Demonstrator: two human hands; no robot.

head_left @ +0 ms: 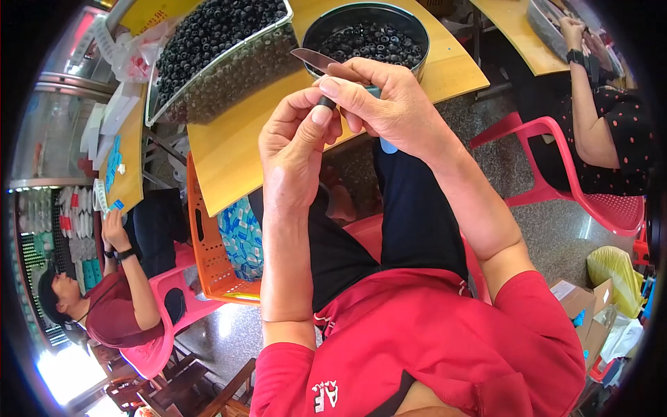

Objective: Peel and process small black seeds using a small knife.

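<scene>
My left hand (pixel 293 135) pinches a small black round part (pixel 326 103) between thumb and fingertips, just past the near edge of the table. Closed around a knife (pixel 313 60) is my right hand (pixel 399 104); the blade points up and left, and a blue handle end shows below the palm. My right thumb meets the left fingertips at the black part. Just beyond my hands stands a round dark pan (pixel 422 64) with many small black ring-shaped pieces (pixel 372 42). A clear plastic bin (pixel 229 83), heaped with similar black pieces, stands to its left.
The wooden table (pixel 451 69) ends just before my knees. An orange crate (pixel 201 236) with blue-and-white packets stands by my left leg. One person sits at left on a pink chair (pixel 167 299); another works at right beside a red chair (pixel 556 160). Cardboard boxes (pixel 580 313) lie at lower right.
</scene>
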